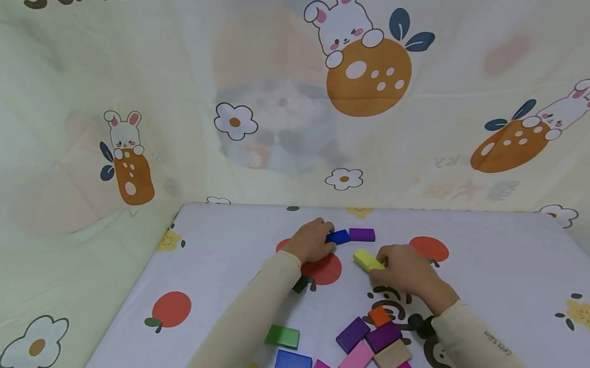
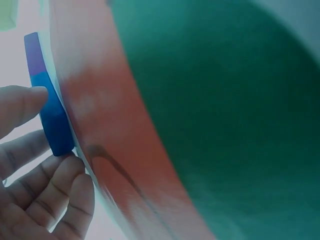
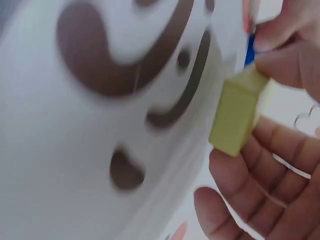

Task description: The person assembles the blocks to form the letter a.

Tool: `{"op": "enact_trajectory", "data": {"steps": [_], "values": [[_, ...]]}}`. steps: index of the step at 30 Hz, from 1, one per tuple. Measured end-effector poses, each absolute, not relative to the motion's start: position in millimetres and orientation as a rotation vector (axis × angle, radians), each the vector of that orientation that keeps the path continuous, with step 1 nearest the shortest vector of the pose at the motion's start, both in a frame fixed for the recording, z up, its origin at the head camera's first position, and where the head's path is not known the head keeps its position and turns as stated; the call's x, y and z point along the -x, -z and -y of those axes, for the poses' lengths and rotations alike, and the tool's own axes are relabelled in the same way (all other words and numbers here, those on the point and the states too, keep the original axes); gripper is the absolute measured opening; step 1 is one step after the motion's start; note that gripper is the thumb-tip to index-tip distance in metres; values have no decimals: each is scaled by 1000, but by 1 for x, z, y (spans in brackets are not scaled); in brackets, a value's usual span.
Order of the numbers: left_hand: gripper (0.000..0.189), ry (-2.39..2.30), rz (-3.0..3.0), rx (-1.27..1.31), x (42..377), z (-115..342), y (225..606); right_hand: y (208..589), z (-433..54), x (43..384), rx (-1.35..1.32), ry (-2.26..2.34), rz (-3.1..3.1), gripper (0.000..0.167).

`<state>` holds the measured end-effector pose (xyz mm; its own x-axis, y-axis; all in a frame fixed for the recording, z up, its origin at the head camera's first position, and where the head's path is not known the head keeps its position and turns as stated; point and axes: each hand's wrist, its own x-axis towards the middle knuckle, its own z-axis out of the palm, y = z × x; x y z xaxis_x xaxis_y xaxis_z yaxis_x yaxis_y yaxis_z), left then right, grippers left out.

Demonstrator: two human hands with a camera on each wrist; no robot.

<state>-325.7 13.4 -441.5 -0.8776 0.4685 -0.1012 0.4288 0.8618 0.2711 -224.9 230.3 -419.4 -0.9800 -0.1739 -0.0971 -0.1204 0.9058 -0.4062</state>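
My left hand [image 1: 313, 241] grips a blue block [image 1: 339, 237] that lies end to end with a purple block [image 1: 362, 234] on the printed tablecloth [image 1: 493, 280]. In the left wrist view the fingertips [image 2: 30, 100] pinch the blue block [image 2: 52, 117], with the purple block [image 2: 33, 52] beyond it. My right hand [image 1: 406, 271] holds a yellow block [image 1: 367, 259] just right of and nearer than the blue one. The right wrist view shows the yellow block [image 3: 237, 112] pinched between thumb and fingers [image 3: 260, 155].
Several loose blocks lie near me: green [image 1: 282, 336], blue [image 1: 293, 364], orange [image 1: 380, 316], purple [image 1: 352, 334], pink [image 1: 356, 360], tan [image 1: 393, 357]. A dark block [image 1: 300, 284] sits under my left forearm. A cartoon-print curtain [image 1: 299, 96] walls the back and left.
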Motion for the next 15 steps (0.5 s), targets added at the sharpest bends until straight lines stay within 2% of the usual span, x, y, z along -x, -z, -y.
{"op": "enact_trajectory", "data": {"steps": [6, 15], "values": [[46, -372, -2860, -661, 325, -13, 440, 417, -252, 240, 9, 635, -2957, 37], [47, -398, -2834, -633, 323, -14, 437, 423, -260, 254, -209, 625, -2890, 36]]}}
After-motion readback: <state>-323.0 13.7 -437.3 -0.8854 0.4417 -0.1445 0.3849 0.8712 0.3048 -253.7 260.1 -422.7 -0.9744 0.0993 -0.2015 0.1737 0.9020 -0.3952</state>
